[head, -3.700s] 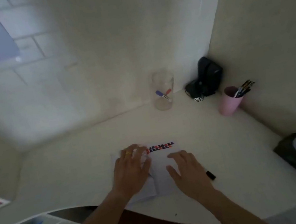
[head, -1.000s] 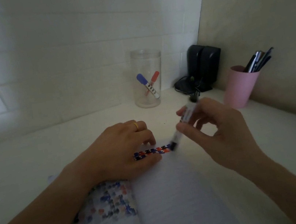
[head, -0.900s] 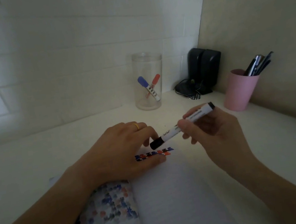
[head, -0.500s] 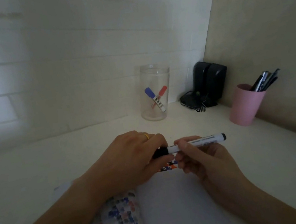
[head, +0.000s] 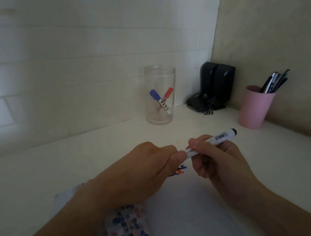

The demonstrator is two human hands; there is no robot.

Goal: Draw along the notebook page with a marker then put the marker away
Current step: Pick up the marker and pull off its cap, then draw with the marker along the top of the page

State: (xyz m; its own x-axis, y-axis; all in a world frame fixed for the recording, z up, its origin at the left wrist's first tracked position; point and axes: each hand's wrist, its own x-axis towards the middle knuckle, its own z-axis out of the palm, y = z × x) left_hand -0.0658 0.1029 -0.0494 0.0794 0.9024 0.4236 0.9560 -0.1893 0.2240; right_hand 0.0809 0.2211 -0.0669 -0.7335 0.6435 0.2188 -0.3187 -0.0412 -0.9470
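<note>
Both hands meet over the notebook, which lies open at the near edge of the desk. The right hand pinches the marker barrel level, so the other end can be pulled straight off. The left hand is curled tight over that end, probably gripping the cap, though its fingers hide it. Drawing has not begun; the jar at the back edge likely awaits the marker.

Marker cap end — hidden inside left fist.
</note>
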